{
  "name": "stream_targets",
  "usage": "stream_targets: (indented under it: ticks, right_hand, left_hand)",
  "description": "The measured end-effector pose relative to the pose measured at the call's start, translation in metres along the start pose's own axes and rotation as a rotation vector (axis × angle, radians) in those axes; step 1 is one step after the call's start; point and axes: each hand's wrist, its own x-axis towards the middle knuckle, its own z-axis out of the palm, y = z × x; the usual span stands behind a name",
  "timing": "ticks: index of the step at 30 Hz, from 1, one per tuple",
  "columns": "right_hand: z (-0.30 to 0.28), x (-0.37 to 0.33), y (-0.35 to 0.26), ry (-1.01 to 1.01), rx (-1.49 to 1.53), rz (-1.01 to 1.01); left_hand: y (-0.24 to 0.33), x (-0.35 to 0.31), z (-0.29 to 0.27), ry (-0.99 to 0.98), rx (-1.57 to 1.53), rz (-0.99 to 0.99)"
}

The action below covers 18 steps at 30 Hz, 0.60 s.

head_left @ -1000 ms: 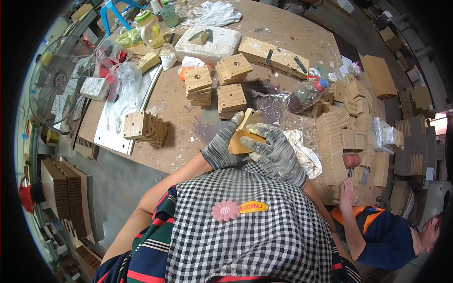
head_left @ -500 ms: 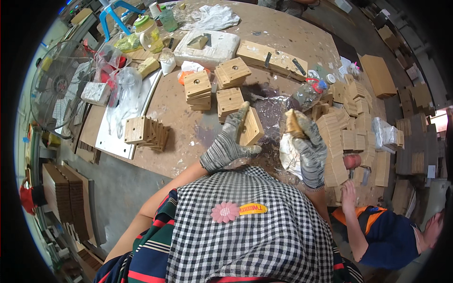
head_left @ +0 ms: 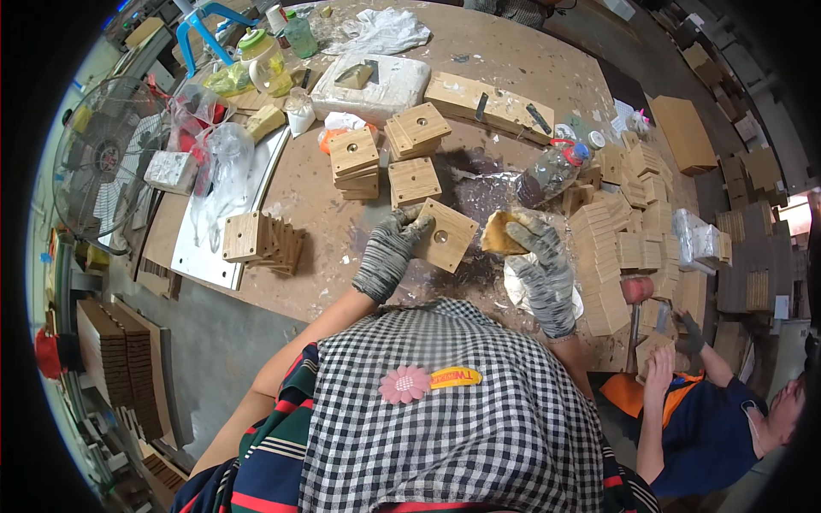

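Observation:
A square wooden plate (head_left: 448, 237) with a centre hole and small corner holes is in my left hand (head_left: 389, 255), gripped by its left edge in a grey knitted glove. The plate's broad face is turned up. My right hand (head_left: 544, 272), gloved the same way, closes on a yellow-brown folded rag (head_left: 497, 234) just right of the plate, apart from it. Under the right hand lies a crumpled white cloth (head_left: 518, 291). Beyond my left hand stand stacks of similar plates (head_left: 415, 181), and another fanned stack (head_left: 248, 237) sits to the left.
Many wooden pieces (head_left: 599, 265) are heaped on the right, beside a plastic bottle (head_left: 552, 175) with dark liquid. A white block (head_left: 372, 90) and a long wooden beam (head_left: 492, 104) lie farther back. A fan (head_left: 111, 158) stands left. A co-worker (head_left: 710, 427) is at the lower right.
My left hand has lifted the plate and turned its face up, shifting its grip to the left edge. My right hand with the rag has moved left. The co-worker's hands now hold a wooden piece.

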Motion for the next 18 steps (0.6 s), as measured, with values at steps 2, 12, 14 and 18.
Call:
stream_targets:
  ticks: [2, 12, 14, 18]
  right_hand:
    - [0.003, 0.0, 0.008, -0.025, 0.024, -0.002]
    - [0.012, -0.005, 0.014, -0.086, -0.069, -0.098]
    - [0.012, -0.01, 0.013, -0.096, -0.06, -0.08]
    - [0.022, -0.028, 0.018, -0.176, -0.096, -0.075]
  left_hand:
    - [0.009, -0.002, 0.0, 0.023, -0.035, 0.007]
    - [0.0, -0.01, -0.006, -0.004, 0.338, 0.346]
    - [-0.004, -0.007, -0.006, -0.032, 0.331, 0.389]
    - [0.001, -0.009, -0.004, 0.005, 0.348, 0.285]
